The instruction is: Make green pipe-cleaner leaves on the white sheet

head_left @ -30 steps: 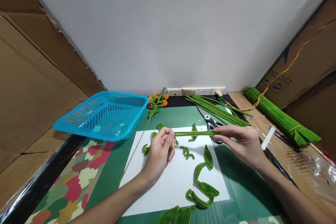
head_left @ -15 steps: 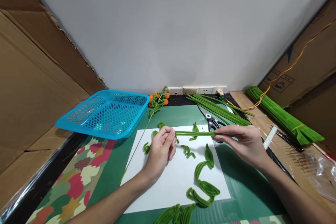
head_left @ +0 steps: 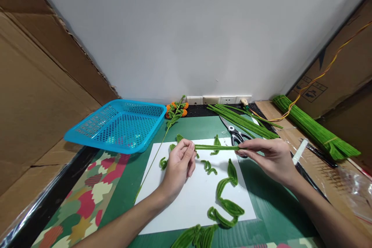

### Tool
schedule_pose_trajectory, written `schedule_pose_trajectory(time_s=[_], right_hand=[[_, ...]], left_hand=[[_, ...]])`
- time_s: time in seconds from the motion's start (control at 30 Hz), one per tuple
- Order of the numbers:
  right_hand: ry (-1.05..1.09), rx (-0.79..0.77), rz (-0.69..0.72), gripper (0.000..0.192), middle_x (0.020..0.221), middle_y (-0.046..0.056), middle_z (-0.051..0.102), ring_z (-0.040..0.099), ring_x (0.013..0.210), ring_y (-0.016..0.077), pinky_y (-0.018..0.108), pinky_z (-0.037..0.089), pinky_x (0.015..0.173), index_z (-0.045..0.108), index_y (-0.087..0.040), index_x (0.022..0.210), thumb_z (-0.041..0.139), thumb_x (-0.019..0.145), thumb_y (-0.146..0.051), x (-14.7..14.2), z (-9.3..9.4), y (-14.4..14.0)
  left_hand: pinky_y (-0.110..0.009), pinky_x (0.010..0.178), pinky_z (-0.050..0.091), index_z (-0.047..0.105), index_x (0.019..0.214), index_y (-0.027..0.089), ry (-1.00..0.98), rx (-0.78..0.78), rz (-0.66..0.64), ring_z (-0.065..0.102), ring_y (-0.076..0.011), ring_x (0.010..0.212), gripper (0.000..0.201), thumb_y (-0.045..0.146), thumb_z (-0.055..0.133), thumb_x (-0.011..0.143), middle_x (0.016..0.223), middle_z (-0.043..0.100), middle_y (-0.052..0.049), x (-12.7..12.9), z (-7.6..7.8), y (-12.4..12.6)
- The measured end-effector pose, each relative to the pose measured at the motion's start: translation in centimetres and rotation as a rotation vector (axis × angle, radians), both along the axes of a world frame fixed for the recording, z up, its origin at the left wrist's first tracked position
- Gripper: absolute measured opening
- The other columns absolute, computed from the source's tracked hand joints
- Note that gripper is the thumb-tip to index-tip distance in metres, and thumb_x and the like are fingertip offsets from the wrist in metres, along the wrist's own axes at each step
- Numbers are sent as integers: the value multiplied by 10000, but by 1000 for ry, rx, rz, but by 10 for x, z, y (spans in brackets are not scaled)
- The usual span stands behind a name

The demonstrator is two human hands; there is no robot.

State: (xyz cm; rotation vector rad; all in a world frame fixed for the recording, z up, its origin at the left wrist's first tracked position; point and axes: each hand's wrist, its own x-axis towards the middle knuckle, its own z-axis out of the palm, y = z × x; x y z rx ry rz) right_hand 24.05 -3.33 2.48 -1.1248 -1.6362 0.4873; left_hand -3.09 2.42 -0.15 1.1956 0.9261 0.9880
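Observation:
Between my two hands a green pipe cleaner, which looks doubled into parallel strands, is stretched level above a white sheet. My left hand pinches its left end between thumb and fingers. At the other end, the thumb and fingertips of my right hand close on it. Below lie green fuzzy leaf shapes and a small curled green piece on the sheet. More green leaves sit at the sheet's front edge. Another curl is left of my left hand.
A blue perforated basket stands at the back left, beside an orange flower stem. Scissors lie behind my right hand, near loose green pipe cleaners. A thick green bundle rests at right. Cardboard walls the left side.
Both hands keep the same hold on the pipe cleaner. The whole view has shifted very slightly; nothing else has visibly moved.

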Motion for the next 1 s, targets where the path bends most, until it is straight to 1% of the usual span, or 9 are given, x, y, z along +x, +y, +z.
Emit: schedule_pose_trajectory(time_s=[0.17,0.3,0.43,0.7,0.9,1.0], right_hand=[[-22,-13,6,142,870,-4,846,797,698,166,228,652,643,841,-267,986,813,880,-177,0,0,1],[-16,-62,-7,157,891,6,841,781,682,165,245,661,647,824,-250,1019,812,870,-202,-1,0,0],[-17,-77,3,191,939,13,842,786,712,167,256,676,688,811,-245,1058,809,869,-216,-3,0,-1],[-42,-26,-30,129,859,7,839,773,645,174,258,665,628,830,-248,991,816,869,-210,-4,3,-1],[-55,19,-4,222,927,-1,847,789,658,168,236,670,617,830,-273,1068,823,867,-178,-3,1,-2],[-61,29,15,225,937,-12,849,793,659,160,215,664,600,836,-286,1058,823,868,-168,-3,1,-2]], left_hand=[[-124,313,216,494,901,221,2,-30,3,361,-21,348,359,544,618,997,656,496,89,0,1,0],[-130,296,211,482,903,231,1,-66,-9,363,-32,348,372,568,613,989,660,492,89,0,0,0],[-126,303,217,472,904,235,-12,-82,-17,368,-29,353,373,570,611,988,670,493,92,0,0,0],[-119,297,210,470,910,235,-20,-93,-32,366,-32,342,376,576,610,984,650,495,96,0,5,-1],[-114,306,209,457,890,236,-22,-98,-27,366,-33,343,381,574,597,996,636,490,98,0,4,-1],[-121,306,208,454,887,236,-12,-102,-27,369,-36,352,382,575,590,1001,642,494,93,0,4,-1]])
